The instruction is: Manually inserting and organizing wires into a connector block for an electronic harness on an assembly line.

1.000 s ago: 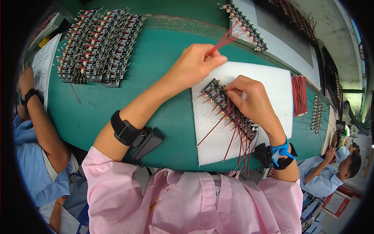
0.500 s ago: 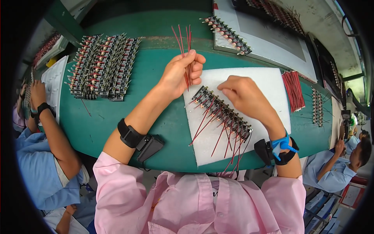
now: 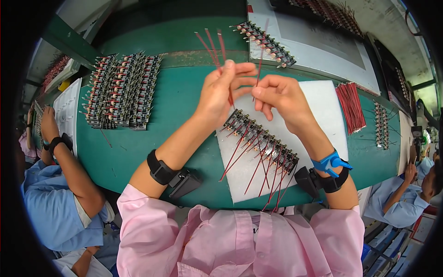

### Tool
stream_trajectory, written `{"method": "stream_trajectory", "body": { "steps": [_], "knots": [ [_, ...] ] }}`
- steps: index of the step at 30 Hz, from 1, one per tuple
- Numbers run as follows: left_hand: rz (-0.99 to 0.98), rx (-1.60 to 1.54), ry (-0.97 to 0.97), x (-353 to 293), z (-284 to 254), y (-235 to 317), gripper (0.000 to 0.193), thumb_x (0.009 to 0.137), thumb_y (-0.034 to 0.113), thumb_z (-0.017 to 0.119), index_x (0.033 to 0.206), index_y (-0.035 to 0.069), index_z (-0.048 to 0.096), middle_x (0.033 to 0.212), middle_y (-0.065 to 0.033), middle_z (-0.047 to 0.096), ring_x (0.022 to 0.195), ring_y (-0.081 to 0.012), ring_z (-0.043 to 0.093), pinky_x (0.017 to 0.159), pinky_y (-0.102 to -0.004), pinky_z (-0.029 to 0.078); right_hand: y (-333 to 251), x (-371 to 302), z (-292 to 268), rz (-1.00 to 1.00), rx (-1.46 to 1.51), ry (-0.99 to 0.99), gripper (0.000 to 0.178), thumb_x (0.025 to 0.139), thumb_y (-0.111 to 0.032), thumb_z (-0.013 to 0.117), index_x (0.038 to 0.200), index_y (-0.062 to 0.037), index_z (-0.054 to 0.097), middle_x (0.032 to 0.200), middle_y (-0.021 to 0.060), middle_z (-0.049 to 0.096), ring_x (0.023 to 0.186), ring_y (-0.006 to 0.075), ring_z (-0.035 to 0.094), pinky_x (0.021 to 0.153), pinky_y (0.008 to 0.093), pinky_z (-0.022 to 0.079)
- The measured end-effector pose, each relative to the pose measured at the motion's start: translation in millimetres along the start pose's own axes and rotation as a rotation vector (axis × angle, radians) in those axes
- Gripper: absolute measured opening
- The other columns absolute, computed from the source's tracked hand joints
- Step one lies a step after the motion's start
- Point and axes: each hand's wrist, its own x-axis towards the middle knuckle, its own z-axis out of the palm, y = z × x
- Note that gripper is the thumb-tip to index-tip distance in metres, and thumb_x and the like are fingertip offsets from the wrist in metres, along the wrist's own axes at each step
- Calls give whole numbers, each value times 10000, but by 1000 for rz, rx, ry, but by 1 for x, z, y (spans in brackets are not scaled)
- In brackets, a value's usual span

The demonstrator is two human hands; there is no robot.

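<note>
My left hand [image 3: 221,92] is raised above the white foam pad [image 3: 323,115] and pinches a small bunch of thin red wires [image 3: 213,46] that stick up and away. My right hand [image 3: 281,97] sits close beside it, fingertips pinching one red wire [image 3: 261,51] out of that bunch. Below both hands a diagonal row of small black components [image 3: 263,141] lies on the pad, red wires trailing from it toward me.
A pile of loose red wires [image 3: 350,101] lies at the pad's right edge. Stacked rows of finished components [image 3: 120,90] cover the green table [image 3: 175,115] at left. Another component row [image 3: 265,39] lies beyond. Co-workers sit at both sides: an arm [image 3: 69,161] left, a person [image 3: 410,198] right.
My right hand has lifted off the component row and come up to the left hand, taking one wire from the bunch. The left hand stays raised with the wires.
</note>
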Motion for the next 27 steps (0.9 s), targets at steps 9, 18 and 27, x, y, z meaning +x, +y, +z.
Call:
{"method": "stream_trajectory", "body": {
  "steps": [9,18,27],
  "knots": [
    [146,671,-252,-11,-22,-3,199,815,202,526,773,8,524,538,79,361,458,4,274,407,-166,208,4,2,3,-149,129,215,126,734,-108,602,706,4,552,580,31,530,438,54,421,406,181,312],
    [203,715,-273,-9,-29,-5,150,777,127,571,779,-21,551,565,78,407,496,11,303,428,-160,221,5,-1,10,-171,56,241,135,739,-126,598,696,-10,544,570,16,500,462,62,420,443,192,305],
    [181,820,-287,-13,-32,2,135,774,103,566,748,-29,575,522,86,377,461,2,282,413,-177,212,10,-5,10,-112,30,174,120,737,-110,594,685,-14,544,591,15,516,482,57,428,462,182,321]
  ]
}}
